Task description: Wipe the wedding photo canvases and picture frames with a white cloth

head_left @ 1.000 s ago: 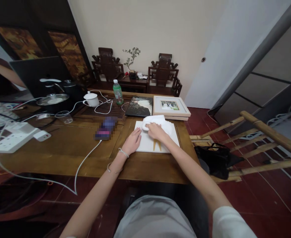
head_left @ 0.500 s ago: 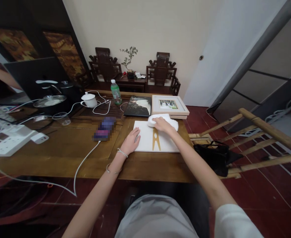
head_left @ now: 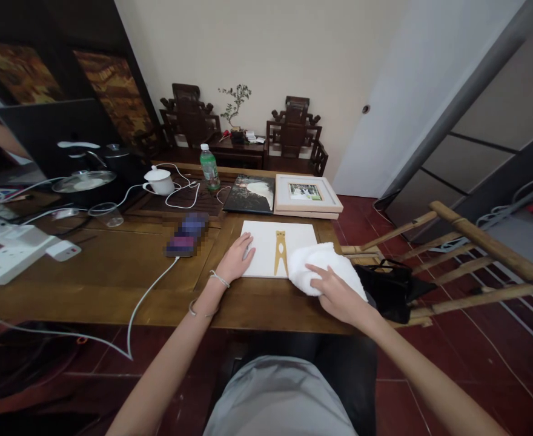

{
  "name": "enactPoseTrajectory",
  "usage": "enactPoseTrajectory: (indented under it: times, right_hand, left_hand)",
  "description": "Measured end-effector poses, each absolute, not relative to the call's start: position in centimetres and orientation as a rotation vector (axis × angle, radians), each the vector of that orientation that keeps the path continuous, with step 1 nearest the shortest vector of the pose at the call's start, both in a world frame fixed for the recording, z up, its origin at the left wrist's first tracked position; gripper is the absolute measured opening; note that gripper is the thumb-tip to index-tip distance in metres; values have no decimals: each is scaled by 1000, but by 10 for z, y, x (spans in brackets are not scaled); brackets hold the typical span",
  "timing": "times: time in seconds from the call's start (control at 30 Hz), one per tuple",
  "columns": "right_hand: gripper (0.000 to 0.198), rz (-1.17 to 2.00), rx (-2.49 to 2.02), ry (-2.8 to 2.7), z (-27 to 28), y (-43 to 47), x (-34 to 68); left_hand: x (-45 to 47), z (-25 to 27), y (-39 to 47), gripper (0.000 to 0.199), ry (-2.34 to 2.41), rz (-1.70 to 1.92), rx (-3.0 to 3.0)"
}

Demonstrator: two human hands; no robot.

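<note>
A white board (head_left: 261,245) lies on the wooden table (head_left: 257,303), bearing a tall yellow-gold animal figure (head_left: 280,251) with a cat-like head. My left hand (head_left: 237,255) rests flat on the board's left edge, fingers stretched out and holding nothing. In my right hand (head_left: 339,293) is a white cloth (head_left: 325,263), bunched under the fingers. The cloth covers the board's lower right corner and spreads over the table beside it.
Behind the board lie a dark picture (head_left: 251,194) and stacked white-framed photos (head_left: 307,194). To the left are a phone (head_left: 187,235), a bottle (head_left: 209,168), a lidded cup (head_left: 158,180), cables and a power strip (head_left: 12,254). A bamboo chair (head_left: 470,242) stands at right.
My right hand has drawn the cloth from the board's upper right down toward its lower right corner, uncovering the figure's head. My left hand has stayed on the board's left edge.
</note>
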State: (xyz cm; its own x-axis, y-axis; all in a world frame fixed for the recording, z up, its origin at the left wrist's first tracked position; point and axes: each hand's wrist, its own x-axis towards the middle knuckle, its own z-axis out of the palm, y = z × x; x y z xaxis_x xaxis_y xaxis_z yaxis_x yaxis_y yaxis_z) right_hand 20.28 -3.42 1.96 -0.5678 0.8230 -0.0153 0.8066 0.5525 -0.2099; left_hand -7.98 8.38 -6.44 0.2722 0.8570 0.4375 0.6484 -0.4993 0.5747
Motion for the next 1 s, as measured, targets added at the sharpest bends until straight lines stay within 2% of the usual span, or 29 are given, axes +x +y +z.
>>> enactPoseTrajectory:
  times: [0.43,0.63,0.83,1.0]
  right_hand:
    - [36,93,-1619,-2534,23,103,189]
    - [44,127,-1549,-2564,11,52,194]
    - [39,277,-1421,-2646,14,-30,200]
    - [37,257,-1404,-2648,18,-12,203]
  left_hand:
    - [-85,-66,89,46,1360,1050,2290]
    - [-84,-68,89,46,1355,1047,2300]
    - [-82,-66,90,42,1372,1087,2292]
    - [-82,-64,93,45,1439,1003,2327]
